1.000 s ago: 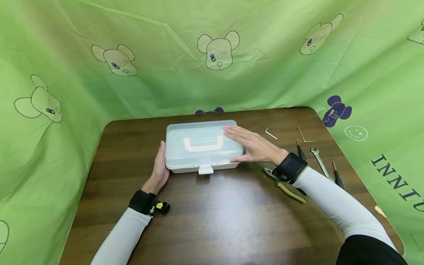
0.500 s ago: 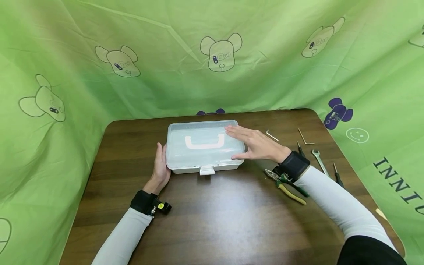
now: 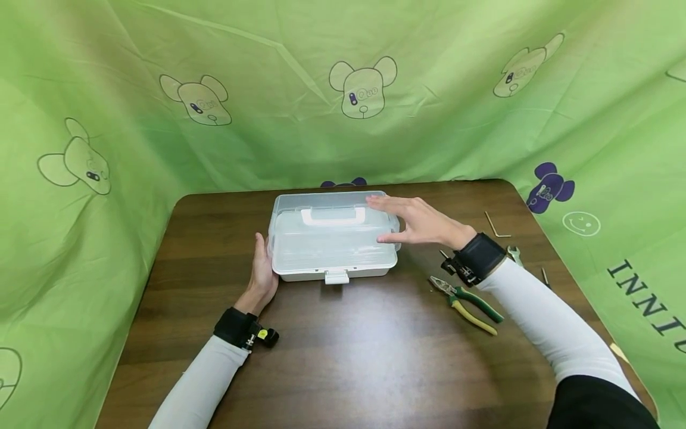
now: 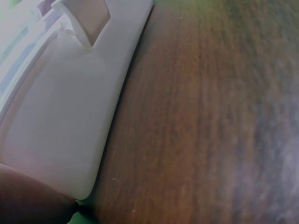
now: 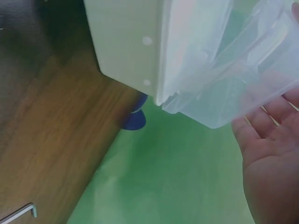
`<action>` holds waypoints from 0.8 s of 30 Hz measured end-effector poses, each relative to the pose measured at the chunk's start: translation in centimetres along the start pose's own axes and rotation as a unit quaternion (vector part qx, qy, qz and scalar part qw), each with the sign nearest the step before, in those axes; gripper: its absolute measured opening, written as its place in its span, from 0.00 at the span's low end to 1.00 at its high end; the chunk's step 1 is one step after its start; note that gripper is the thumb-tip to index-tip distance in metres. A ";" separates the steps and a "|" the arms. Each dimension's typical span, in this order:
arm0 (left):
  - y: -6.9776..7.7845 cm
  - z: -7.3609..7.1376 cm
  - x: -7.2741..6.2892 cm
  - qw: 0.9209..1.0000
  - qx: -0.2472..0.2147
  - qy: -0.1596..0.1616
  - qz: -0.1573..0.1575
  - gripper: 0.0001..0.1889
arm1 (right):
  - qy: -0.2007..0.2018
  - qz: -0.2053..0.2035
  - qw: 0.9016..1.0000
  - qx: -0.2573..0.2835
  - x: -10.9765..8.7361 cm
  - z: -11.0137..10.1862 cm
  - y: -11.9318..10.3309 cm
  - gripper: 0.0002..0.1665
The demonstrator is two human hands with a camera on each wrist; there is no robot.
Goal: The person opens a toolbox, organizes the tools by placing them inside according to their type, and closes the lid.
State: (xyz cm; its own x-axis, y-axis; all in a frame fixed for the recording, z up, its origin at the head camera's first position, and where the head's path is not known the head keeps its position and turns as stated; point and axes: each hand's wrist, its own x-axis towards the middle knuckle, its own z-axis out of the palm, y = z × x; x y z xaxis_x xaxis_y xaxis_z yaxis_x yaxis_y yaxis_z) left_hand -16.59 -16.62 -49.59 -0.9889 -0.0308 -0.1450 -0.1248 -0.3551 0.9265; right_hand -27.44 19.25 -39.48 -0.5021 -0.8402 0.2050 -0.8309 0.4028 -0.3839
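Note:
A white plastic toolbox (image 3: 305, 277) stands near the table's back edge, its translucent lid (image 3: 289, 202) tilted partly up at the back hinge. The front latch (image 3: 336, 277) hangs unfastened. My right hand (image 3: 420, 221) holds the raised lid at its right end, with fingers along the top and the thumb by the front edge; in the right wrist view the fingers (image 5: 264, 123) show beyond the clear plastic. Against the toolbox's left end rests my left hand (image 3: 261, 277), thumb pointing up. Its other fingers are largely hidden. The left wrist view shows the box's front wall (image 4: 70, 112).
On the right lie pliers (image 3: 468, 307) with green and yellow handles, a hex key (image 3: 498, 229), a partly covered wrench (image 3: 515, 255) and a thin tool shaft (image 3: 545, 277). A green printed cloth (image 3: 278, 137) hangs behind the wooden table (image 3: 300, 369).
The lid has swung upward and back, from closed to partly raised. My right hand has risen with it. My left hand stays at the toolbox's left end.

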 end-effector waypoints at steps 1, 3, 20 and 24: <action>0.0 0.0 0.0 1.000 -0.003 -0.001 0.002 0.41 | -0.004 0.006 1.000 0.002 0.1 -0.1 0.1 0.48; -0.1 0.0 0.1 1.000 -0.004 -0.002 0.004 0.40 | -0.011 0.013 1.000 0.008 0.3 -0.4 0.3 0.47; 0.1 0.1 0.3 1.000 0.014 -0.009 -0.010 0.40 | -0.041 0.082 0.991 0.100 2.5 -3.1 1.8 0.38; 0.1 0.0 0.3 0.999 0.028 -0.007 -0.015 0.42 | -0.036 0.121 0.985 0.115 3.3 -3.7 2.2 0.33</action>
State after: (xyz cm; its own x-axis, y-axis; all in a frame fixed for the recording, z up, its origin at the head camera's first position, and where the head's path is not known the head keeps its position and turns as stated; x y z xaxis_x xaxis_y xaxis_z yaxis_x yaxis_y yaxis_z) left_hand -16.92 -16.67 -49.58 -0.9855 -0.0075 -0.1694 -0.1592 -0.3025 0.9397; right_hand -31.81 18.72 -36.35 -0.6531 -0.7570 0.0212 -0.6092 0.5085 -0.6085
